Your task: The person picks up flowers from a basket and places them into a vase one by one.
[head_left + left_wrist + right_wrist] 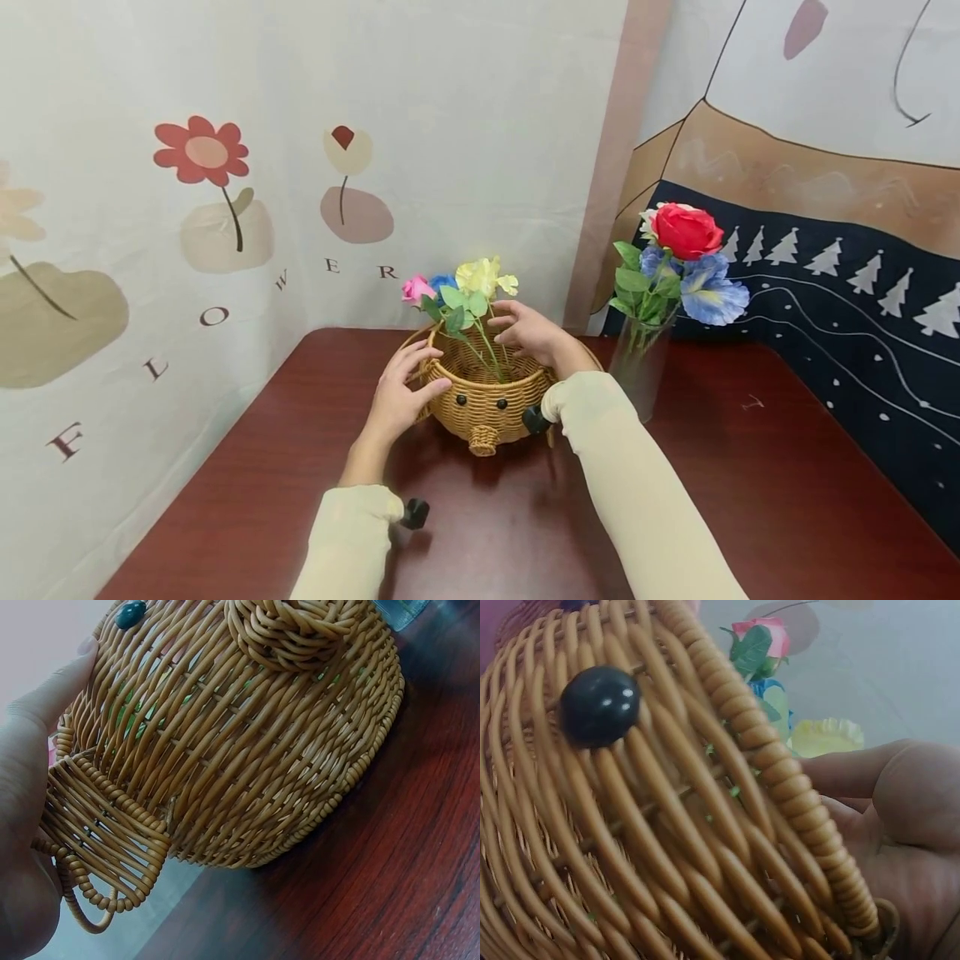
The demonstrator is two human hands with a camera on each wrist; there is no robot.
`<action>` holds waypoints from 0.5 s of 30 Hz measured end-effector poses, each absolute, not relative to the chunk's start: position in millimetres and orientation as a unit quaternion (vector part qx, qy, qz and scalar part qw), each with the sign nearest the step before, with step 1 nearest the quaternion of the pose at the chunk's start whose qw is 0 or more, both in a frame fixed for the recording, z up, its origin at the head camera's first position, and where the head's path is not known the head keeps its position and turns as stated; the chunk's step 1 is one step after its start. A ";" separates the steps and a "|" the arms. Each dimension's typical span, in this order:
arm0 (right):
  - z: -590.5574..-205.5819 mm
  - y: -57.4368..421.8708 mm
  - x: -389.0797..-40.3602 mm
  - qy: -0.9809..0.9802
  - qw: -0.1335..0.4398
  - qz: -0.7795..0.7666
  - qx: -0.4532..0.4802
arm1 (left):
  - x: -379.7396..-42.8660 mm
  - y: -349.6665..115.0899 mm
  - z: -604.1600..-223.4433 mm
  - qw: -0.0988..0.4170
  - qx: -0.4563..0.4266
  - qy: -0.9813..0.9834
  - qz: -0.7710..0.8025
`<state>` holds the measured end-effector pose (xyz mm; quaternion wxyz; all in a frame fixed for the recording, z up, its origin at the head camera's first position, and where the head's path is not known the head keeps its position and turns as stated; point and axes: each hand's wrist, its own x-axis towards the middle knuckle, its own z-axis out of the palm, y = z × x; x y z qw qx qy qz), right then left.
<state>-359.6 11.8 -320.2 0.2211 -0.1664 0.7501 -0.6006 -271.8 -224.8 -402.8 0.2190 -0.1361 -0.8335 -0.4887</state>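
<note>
A round wicker basket with black bead eyes and a woven snout stands on the table. Several artificial flowers stand in it: a pink rose, a blue flower and a yellow flower, with green leaves and stems. My left hand rests at the basket's left rim, its fingers and thumb extended. In the left wrist view, the thumb lies beside one eye, close to the woven ear. My right hand reaches over the right rim, fingers spread beside the yellow flower's stem.
Right of the basket, a clear glass vase holds a red rose, blue flowers and leaves, close to my right forearm. The dark red table meets a printed backdrop behind. Black wrist mounts protrude from the sleeves.
</note>
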 end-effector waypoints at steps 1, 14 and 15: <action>-320.5 11.9 -359.5 0.751 0.223 -0.600 -0.163 | -272.2 -224.1 -402.9 0.219 -0.138 -0.833 -0.489; -323.7 5.8 -358.3 0.728 0.160 -0.652 -0.136 | -270.9 -224.7 -401.3 0.226 -0.148 -0.829 -0.490; -324.0 5.5 -358.6 0.726 0.155 -0.657 -0.133 | -270.8 -225.0 -401.2 0.227 -0.149 -0.828 -0.491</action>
